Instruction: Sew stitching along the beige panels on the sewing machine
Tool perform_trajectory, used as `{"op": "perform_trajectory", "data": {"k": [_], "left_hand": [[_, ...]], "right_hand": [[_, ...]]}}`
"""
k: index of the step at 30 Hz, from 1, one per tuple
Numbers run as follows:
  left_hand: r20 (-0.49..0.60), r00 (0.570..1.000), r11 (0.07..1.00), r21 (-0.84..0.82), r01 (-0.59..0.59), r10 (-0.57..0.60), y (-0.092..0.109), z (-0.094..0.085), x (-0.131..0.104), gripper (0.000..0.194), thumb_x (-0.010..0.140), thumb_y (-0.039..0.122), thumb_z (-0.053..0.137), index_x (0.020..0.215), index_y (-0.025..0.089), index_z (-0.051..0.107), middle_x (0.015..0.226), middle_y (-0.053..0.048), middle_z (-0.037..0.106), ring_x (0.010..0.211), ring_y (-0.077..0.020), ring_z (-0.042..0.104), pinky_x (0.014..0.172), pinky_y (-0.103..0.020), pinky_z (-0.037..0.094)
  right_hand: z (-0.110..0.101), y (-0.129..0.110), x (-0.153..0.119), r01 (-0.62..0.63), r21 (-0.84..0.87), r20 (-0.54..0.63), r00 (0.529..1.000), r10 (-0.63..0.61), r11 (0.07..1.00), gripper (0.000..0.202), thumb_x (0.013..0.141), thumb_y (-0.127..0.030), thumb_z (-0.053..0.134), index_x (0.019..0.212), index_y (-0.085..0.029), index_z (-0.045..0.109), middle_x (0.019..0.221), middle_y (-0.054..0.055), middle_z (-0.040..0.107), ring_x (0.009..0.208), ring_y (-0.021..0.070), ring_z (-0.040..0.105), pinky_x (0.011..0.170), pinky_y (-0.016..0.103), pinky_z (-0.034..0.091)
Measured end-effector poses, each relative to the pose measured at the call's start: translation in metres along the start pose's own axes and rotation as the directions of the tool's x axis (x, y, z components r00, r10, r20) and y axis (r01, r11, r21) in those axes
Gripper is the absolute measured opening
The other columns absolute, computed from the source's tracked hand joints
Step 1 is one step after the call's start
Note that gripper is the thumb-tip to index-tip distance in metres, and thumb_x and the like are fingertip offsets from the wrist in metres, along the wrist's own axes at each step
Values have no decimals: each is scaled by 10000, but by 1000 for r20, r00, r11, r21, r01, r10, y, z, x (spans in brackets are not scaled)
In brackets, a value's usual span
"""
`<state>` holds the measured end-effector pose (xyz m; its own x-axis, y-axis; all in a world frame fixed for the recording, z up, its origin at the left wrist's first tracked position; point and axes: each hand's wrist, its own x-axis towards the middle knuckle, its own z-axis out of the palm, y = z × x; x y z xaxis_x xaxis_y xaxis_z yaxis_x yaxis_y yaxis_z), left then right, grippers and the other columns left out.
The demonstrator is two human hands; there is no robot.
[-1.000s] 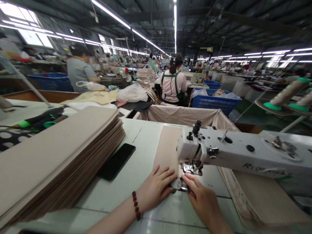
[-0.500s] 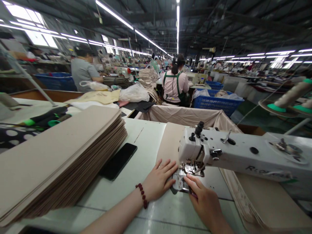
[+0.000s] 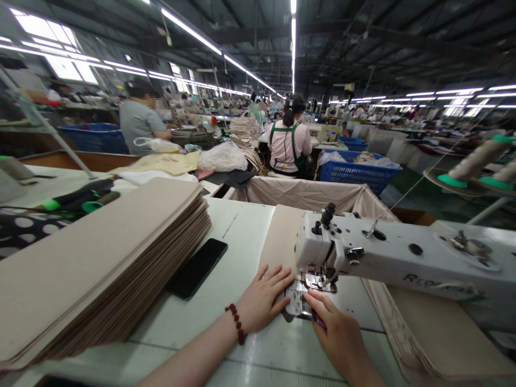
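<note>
A beige panel [image 3: 280, 236] lies flat on the pale table beside and behind the head of a white sewing machine [image 3: 363, 242]. My left hand [image 3: 266, 298], fingers spread, rests on the panel's near end, left of the presser foot [image 3: 315, 280]. Close in front of the foot is my right hand [image 3: 336, 328], its index finger at the metal plate and its other fingers curled round a small dark purplish thing, mostly hidden. A tall stack of beige panels [image 3: 121, 242] stands at the left.
A black phone [image 3: 199, 267] lies beside the stack. More beige panels [image 3: 439, 328] lie under the machine arm at right. Thread cones [image 3: 479, 158] stand at the far right. Beyond the table are a cloth-lined bin [image 3: 298, 191], a blue basket [image 3: 358, 171] and two seated people.
The view has shifted very slightly. Both hands and the panel keep their places by the presser foot.
</note>
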<state>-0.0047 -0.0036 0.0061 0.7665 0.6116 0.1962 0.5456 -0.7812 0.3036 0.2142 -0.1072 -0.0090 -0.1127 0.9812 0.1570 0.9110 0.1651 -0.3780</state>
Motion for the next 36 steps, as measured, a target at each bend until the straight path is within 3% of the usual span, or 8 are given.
{"op": "perform_trajectory", "data": {"k": [12, 22, 25, 28, 30, 33, 36], "left_hand": [[-3, 1000, 1000, -12, -6, 6, 2, -3, 0, 528, 974, 412, 467, 1472, 328, 315, 1498, -8, 395, 1397, -235, 311, 1156, -495, 182], [-39, 999, 999, 37, 11, -9, 4, 2, -1, 585, 968, 430, 465, 1494, 265, 269, 1539, -58, 314, 1416, -255, 264, 1150, -491, 193], [-81, 995, 996, 60, 60, -55, 5, 1, 0, 662, 930, 455, 522, 1491, 204, 274, 1531, -110, 318, 1404, -284, 283, 1145, -494, 202], [-135, 981, 985, 81, 152, -140, 7, -7, 2, 495, 972, 407, 457, 1417, 196, 397, 1317, -100, 579, 1226, -241, 520, 1140, -478, 215], [-178, 959, 966, 93, 241, -222, 7, -12, 2, 379, 1016, 333, 349, 1335, 177, 480, 1106, -86, 682, 1040, -212, 624, 1098, -464, 289], [-219, 922, 929, 120, 351, -320, 8, -15, -6, 385, 994, 283, 374, 1323, 121, 489, 1170, -152, 642, 1091, -269, 595, 1024, -477, 373], [-211, 906, 902, 159, 402, -367, 11, -10, -33, 487, 877, 178, 514, 1356, 101, 481, 1396, -202, 480, 1298, -371, 422, 1060, -552, 317]], "right_hand": [[2, 1, 0, -3, 3, -10, 1000, 3, 1000, 614, 828, -38, 436, 1347, -365, 456, 1405, -43, 498, 1119, 189, 594, 914, 353, 507], [-1, -2, -1, -4, 9, -40, 999, 4, 1000, 598, 827, -29, 448, 1328, -354, 482, 1377, -41, 523, 1125, 179, 586, 945, 337, 484], [-3, -3, 0, 0, 19, -50, 999, 1, 1000, 604, 821, -22, 447, 1324, -354, 488, 1373, -42, 527, 1133, 174, 581, 958, 331, 473], [-4, -3, 0, -5, 36, -52, 999, 7, 999, 617, 806, -16, 454, 1318, -358, 493, 1367, -51, 533, 1120, 170, 588, 955, 326, 471], [-4, -3, 0, -12, 52, -54, 998, 15, 999, 620, 796, -21, 466, 1312, -364, 499, 1366, -57, 534, 1108, 173, 596, 943, 328, 475], [-2, -3, 0, -19, 93, -56, 998, 25, 995, 610, 795, -37, 477, 1303, -374, 508, 1370, -59, 532, 1112, 189, 595, 942, 348, 469], [-3, -4, 0, -23, 128, -60, 998, 31, 992, 594, 799, -48, 477, 1292, -377, 517, 1366, -57, 537, 1120, 203, 591, 938, 365, 463]]}}
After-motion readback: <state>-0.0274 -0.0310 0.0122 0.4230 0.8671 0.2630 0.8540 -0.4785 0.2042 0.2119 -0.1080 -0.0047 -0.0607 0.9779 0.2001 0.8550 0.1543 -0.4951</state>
